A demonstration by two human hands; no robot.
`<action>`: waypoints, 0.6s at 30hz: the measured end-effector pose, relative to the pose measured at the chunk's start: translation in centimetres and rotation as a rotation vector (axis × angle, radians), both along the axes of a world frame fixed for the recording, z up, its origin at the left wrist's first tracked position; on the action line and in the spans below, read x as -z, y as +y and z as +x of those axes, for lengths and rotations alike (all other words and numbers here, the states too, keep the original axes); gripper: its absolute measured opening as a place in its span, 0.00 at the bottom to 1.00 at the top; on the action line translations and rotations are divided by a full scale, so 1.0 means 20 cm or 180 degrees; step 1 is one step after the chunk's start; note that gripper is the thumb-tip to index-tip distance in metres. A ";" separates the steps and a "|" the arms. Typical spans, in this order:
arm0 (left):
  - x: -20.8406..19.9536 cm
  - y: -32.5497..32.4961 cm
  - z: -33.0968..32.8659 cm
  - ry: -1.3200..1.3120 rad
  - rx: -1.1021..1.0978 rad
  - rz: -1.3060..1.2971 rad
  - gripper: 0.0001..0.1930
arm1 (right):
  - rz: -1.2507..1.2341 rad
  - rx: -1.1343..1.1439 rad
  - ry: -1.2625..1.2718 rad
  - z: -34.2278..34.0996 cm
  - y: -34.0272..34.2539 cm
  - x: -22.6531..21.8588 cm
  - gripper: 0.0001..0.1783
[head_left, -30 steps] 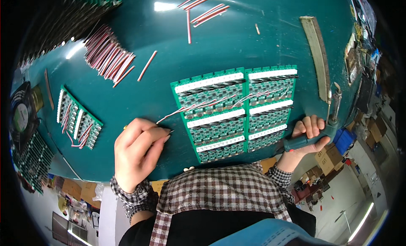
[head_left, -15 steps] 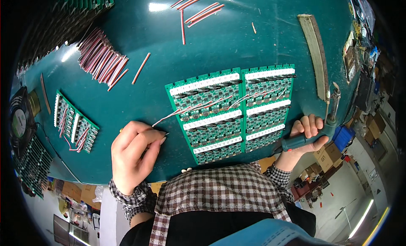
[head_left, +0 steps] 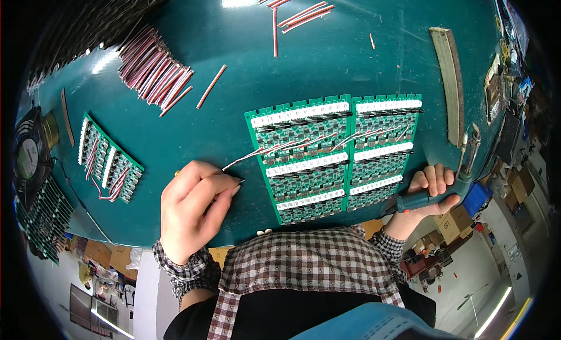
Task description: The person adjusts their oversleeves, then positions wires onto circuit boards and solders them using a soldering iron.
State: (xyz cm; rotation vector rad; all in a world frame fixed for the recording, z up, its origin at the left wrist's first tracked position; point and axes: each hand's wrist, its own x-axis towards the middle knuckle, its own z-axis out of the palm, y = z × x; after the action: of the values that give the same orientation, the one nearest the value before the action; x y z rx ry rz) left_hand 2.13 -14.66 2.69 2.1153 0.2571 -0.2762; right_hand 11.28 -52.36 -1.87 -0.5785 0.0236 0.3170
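Observation:
My left hand (head_left: 196, 208) is closed in a pinch left of two green circuit-board panels (head_left: 308, 147). From its fingertips pokes a thin silvery tip (head_left: 242, 181), too small to name. Several red-and-white wires (head_left: 257, 153) trail across the panels, and their left end meets my left index finger; whether the fingers grip it is hidden. My right hand (head_left: 431, 188) is wrapped round the green handle of a soldering iron (head_left: 423, 198), at the right of the panels. The iron's metal tip points up and away from the boards.
A pile of cut wires (head_left: 153, 68) lies at the upper left, with loose wires (head_left: 307, 15) farther back. A smaller wired board (head_left: 110, 159) and a fan (head_left: 29, 153) are at left. Stacked boards (head_left: 93, 24) stand far left. A wooden strip (head_left: 449, 85) lies behind the iron.
The whole view has shifted, so the table and both hands appear farther right. Both hands keep nearly the same grip and place beside the panels.

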 end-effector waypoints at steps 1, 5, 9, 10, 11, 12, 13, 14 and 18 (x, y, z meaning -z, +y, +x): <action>0.00 0.00 0.00 0.0016 -0.0006 -0.0002 0.09 | 0.0012 0.0014 0.0012 0.00 0.01 0.00 0.19; 0.00 0.01 0.00 0.0073 -0.0016 0.0002 0.08 | 0.0044 0.0023 0.0001 0.00 0.03 0.00 0.19; -0.02 0.02 0.01 -0.0020 0.0004 -0.0068 0.08 | 0.0064 -0.0010 0.0001 0.02 0.03 -0.02 0.18; -0.02 0.02 0.01 -0.0016 0.0006 -0.0088 0.08 | 0.0090 -0.0035 0.0004 0.02 0.03 -0.01 0.18; -0.02 0.02 0.01 -0.0056 0.0010 -0.0062 0.07 | 0.0072 -0.0012 -0.0002 0.02 0.03 -0.01 0.18; -0.01 0.02 0.00 -0.0061 -0.0011 -0.0043 0.07 | 0.0049 0.0013 -0.0013 0.02 0.03 0.00 0.18; -0.01 0.02 0.00 -0.0130 0.0010 0.0010 0.07 | 0.0065 -0.0007 -0.0020 0.02 0.03 0.00 0.18; 0.00 0.02 0.00 -0.0202 0.0034 0.0059 0.07 | 0.0049 0.0019 -0.0016 0.02 0.04 0.00 0.19; 0.04 0.01 -0.01 -0.0373 -0.0016 0.0168 0.07 | 0.0019 0.0071 -0.0022 0.03 0.05 0.02 0.20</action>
State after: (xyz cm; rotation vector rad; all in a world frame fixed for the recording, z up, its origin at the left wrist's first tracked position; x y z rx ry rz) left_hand 1.88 -14.41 1.98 2.1738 0.2027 -0.1430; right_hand 11.88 -51.29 -2.25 -0.5730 0.0224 0.2933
